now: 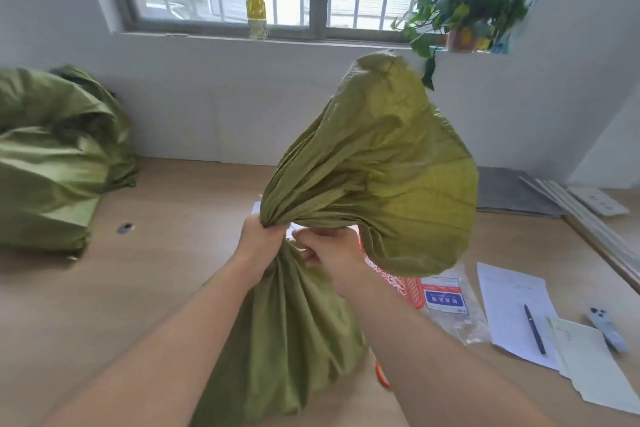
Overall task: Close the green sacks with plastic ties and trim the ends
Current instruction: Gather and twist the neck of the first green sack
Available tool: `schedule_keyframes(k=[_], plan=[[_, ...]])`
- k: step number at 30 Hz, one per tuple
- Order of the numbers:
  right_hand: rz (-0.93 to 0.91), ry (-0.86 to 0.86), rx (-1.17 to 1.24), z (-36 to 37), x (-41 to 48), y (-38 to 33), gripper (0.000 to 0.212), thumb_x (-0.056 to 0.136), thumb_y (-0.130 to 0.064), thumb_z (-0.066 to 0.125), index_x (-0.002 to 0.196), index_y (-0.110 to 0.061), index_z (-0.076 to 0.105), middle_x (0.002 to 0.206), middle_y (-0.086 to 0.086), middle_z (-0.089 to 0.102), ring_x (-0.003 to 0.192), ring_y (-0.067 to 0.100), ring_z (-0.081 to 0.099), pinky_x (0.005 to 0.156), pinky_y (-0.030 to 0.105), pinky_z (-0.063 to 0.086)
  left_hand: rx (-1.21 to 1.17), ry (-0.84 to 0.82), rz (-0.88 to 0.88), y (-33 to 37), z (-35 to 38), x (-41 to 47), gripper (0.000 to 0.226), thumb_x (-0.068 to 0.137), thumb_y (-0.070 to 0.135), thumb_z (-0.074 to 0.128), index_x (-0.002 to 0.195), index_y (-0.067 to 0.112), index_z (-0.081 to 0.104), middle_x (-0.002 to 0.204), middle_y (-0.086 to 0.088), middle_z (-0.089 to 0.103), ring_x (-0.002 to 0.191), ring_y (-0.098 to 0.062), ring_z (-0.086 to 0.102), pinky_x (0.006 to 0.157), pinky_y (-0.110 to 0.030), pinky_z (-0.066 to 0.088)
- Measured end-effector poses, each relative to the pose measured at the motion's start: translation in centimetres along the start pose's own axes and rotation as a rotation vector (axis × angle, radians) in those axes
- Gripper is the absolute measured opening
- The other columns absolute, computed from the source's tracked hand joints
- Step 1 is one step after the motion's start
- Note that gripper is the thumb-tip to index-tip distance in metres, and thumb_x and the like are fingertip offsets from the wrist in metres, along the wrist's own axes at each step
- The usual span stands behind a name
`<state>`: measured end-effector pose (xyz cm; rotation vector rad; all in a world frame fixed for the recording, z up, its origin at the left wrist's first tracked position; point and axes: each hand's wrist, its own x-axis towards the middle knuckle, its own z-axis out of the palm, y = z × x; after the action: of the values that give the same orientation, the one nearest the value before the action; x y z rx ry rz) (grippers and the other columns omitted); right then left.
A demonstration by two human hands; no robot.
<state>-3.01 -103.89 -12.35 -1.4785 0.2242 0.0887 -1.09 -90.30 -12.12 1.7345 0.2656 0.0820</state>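
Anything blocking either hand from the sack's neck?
Nothing visible. The left hand grips the gathered neck of the green sack; the right hand pinches the neck just beside it. No tie can be made out.

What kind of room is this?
Probably a small office or workroom: a wooden desk with papers and a pen, a potted plant by the window, and a green sack being tied.

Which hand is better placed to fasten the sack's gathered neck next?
Probably the right hand: its fingers pinch at the gathered neck of the green sack, while the left hand grips that neck shut and should not let go.
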Motion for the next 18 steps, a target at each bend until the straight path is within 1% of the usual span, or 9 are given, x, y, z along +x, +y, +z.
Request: schedule_keyframes(k=[3, 5, 6, 7, 8, 10, 12, 14, 18], plan=[[-0.006, -0.016, -0.005, 3.0, -0.1, -0.8, 0.004, 0.081, -0.003, 0.079, 0.084, -0.001, 0.077, 0.069, 0.007, 0.068, 0.051, 0.013, 0.057, 0.048, 0.023, 0.048, -0.075, -0.033, 0.02, 0.0, -2.8, 1.1, 0.015, 0.09, 0.004, 0.061, 0.077, 0.011, 0.06, 0.071, -0.003, 0.056, 0.064, -0.018, 0.049, 0.058, -0.028, 0.042], [-0.005, -0.019, 0.001, 4.8, -0.2, -1.2, 0.003, 0.08, -0.003, 0.078, 0.08, -0.004, 0.077, 0.069, 0.007, 0.067, 0.05, 0.014, 0.056, 0.047, 0.023, 0.046, -0.103, -0.055, 0.021, 0.1, -4.4, 1.8, 0.004, 0.089, 0.005, 0.062, 0.086, 0.003, 0.065, 0.077, -0.006, 0.061, 0.069, -0.02, 0.054, 0.061, -0.029, 0.046], [-0.006, -0.016, -0.002, 5.5, -0.2, -1.3, 0.002, 0.08, -0.003, 0.079, 0.081, -0.004, 0.077, 0.069, 0.007, 0.067, 0.05, 0.014, 0.056, 0.048, 0.024, 0.047, -0.119, -0.064, 0.018, 0.2, -5.1, 2.2, 0.008, 0.088, 0.005, 0.063, 0.091, -0.002, 0.066, 0.079, -0.008, 0.062, 0.071, -0.022, 0.056, 0.063, -0.031, 0.047], [-0.006, -0.01, -0.004, 6.2, -0.2, -1.5, 0.003, 0.08, -0.004, 0.079, 0.082, -0.004, 0.077, 0.069, 0.007, 0.067, 0.051, 0.014, 0.056, 0.049, 0.024, 0.047, -0.13, -0.078, 0.015, 0.2, -5.7, 2.7, 0.01, 0.088, 0.005, 0.063, 0.091, -0.005, 0.065, 0.078, -0.009, 0.061, 0.071, -0.022, 0.055, 0.063, -0.031, 0.046], [-0.004, -0.004, -0.008, 6.8, -0.2, -1.6, 0.004, 0.08, -0.004, 0.079, 0.084, -0.003, 0.078, 0.069, 0.006, 0.068, 0.051, 0.013, 0.056, 0.049, 0.024, 0.048, -0.138, -0.086, 0.015, 0.2, -6.3, 3.0, 0.007, 0.089, 0.003, 0.063, 0.086, -0.004, 0.064, 0.075, -0.008, 0.059, 0.069, -0.021, 0.053, 0.06, -0.028, 0.045], [-0.006, 0.002, -0.001, 7.8, -0.1, -1.7, 0.004, 0.081, -0.006, 0.08, 0.084, -0.004, 0.078, 0.068, 0.005, 0.068, 0.051, 0.013, 0.057, 0.049, 0.023, 0.048, -0.145, -0.097, 0.018, 0.5, -7.1, 3.5, 0.01, 0.091, 0.002, 0.063, 0.082, 0.003, 0.063, 0.07, -0.005, 0.058, 0.064, -0.02, 0.052, 0.053, -0.023, 0.044], [-0.001, 0.001, 0.013, 8.5, 0.2, -1.6, 0.005, 0.082, -0.008, 0.081, 0.085, -0.005, 0.078, 0.065, 0.005, 0.066, 0.05, 0.012, 0.056, 0.047, 0.023, 0.046, -0.147, -0.114, 0.007, 0.4, -7.5, 4.1, 0.007, 0.092, 0.007, 0.066, 0.091, 0.001, 0.068, 0.077, -0.008, 0.066, 0.069, -0.022, 0.059, 0.06, -0.028, 0.05], [0.019, 0.004, 0.034, 9.0, 0.7, -1.6, 0.005, 0.081, -0.006, 0.081, 0.083, -0.004, 0.077, 0.065, 0.006, 0.065, 0.05, 0.013, 0.054, 0.046, 0.024, 0.043, -0.142, -0.129, 0.002, 0.2, -7.9, 4.7, 0.015, 0.091, 0.011, 0.068, 0.096, -0.003, 0.07, 0.083, -0.012, 0.069, 0.075, -0.024, 0.062, 0.071, -0.038, 0.051], [0.071, -0.03, 0.124, 9.5, 1.9, -1.6, 0.008, 0.082, -0.003, 0.079, 0.078, -0.006, 0.073, 0.066, 0.008, 0.063, 0.048, 0.012, 0.05, 0.045, 0.023, 0.038, -0.135, -0.139, -0.002, 0.3, -8.4, 5.7, 0.025, 0.088, 0.014, 0.069, 0.095, -0.01, 0.066, 0.083, -0.015, 0.066, 0.078, -0.025, 0.058, 0.074, -0.041, 0.049]])
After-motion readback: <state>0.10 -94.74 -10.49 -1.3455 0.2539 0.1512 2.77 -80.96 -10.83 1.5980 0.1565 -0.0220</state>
